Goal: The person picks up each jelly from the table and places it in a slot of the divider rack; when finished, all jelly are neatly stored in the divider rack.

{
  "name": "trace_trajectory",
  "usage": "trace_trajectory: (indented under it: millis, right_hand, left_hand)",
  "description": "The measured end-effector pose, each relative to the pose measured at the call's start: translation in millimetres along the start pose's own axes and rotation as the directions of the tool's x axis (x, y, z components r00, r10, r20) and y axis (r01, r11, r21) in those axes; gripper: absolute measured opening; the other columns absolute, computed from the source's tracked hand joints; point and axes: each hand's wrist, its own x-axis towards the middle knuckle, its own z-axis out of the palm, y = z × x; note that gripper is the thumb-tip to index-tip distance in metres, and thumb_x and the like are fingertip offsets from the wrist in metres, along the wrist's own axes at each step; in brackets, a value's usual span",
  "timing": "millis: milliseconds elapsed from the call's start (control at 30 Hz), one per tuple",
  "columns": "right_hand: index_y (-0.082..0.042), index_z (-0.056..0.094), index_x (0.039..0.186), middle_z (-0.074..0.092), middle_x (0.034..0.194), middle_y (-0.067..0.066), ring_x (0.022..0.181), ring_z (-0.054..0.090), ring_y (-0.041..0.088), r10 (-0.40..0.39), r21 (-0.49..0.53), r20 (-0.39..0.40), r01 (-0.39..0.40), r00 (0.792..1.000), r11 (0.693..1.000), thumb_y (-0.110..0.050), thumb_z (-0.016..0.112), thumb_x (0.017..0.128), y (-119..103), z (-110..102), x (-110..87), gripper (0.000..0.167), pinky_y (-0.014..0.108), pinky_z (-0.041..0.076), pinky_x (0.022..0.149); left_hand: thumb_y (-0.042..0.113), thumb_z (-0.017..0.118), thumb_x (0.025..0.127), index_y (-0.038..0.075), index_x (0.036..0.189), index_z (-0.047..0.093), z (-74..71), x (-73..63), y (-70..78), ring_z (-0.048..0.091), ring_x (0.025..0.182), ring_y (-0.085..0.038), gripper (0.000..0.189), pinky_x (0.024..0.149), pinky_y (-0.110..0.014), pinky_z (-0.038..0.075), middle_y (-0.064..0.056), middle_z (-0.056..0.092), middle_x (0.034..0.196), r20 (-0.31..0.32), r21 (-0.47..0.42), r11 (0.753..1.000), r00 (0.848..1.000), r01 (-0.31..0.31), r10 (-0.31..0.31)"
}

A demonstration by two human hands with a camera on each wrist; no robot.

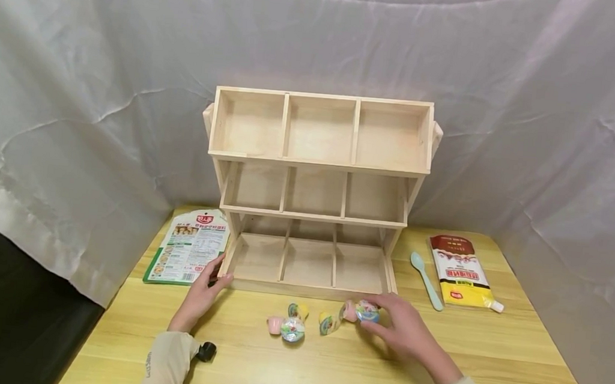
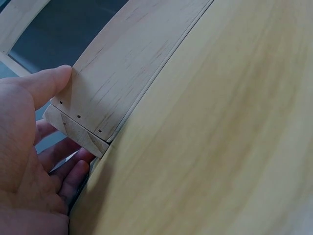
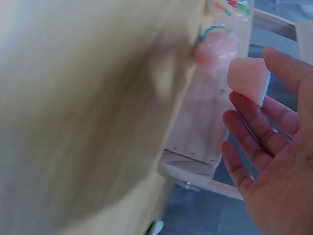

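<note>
1. The right hand (image 1: 402, 326) has its thumb and fingers closed about a pink cup (image 3: 247, 78), just in front of the lower right end of the wooden rack (image 1: 310, 290). More small cups lie beside it, unheld.
2. The left hand (image 1: 204, 298) grips the rack's lower left corner, its thumb against the front board and its fingers behind.
3. Done, as far as shown: the rack stands upright on the surface (image 1: 282, 371) with its three tiers spread, and one cup is in hand.
4. Left, by my judgement: most of the handling. Every cup in sight is outside the rack's compartments, and the loose group (image 1: 292, 329) before its middle is untouched, so this looks like an early stage.
5. The paper packet (image 1: 189, 249) at the left, and the spoon (image 1: 425, 279) and pouch (image 1: 464, 273) at the right, are touched by neither hand.
</note>
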Motion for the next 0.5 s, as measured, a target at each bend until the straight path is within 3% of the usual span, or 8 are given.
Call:
trace_trajectory:
  millis: [200,500]
  right_hand:
    - [-0.014,0.069,0.133,0.073,0.124,0.002,0.111,0.069,0.025,-0.032,-0.008,-0.034,0.032,0.999,0.999,-0.035,0.083,0.088,-13,-5,17.6,0.052,0.052,0.055,0.096]
    - [-0.009,0.068,0.136,0.074,0.119,0.004,0.106,0.069,0.023,-0.057,0.032,-0.01,0.058,0.998,0.998,-0.031,0.081,0.091,-36,6,51.0,0.052,0.048,0.056,0.092]
  left_hand:
    - [0.036,0.061,0.106,0.023,0.166,0.025,1.5,11.3,-24.1,0.04,0.146,-0.037,0.071,0.118,-0.059,0.032,-0.018,0.034,0.166,-0.02,0.006,1.0,0.999,-0.029,0.03]
    - [0.038,0.061,0.105,0.024,0.165,0.028,2.0,10.6,-25.4,0.042,0.144,-0.038,0.07,0.117,-0.059,0.034,-0.017,0.036,0.165,-0.025,0.01,0.999,0.999,-0.042,0.042]
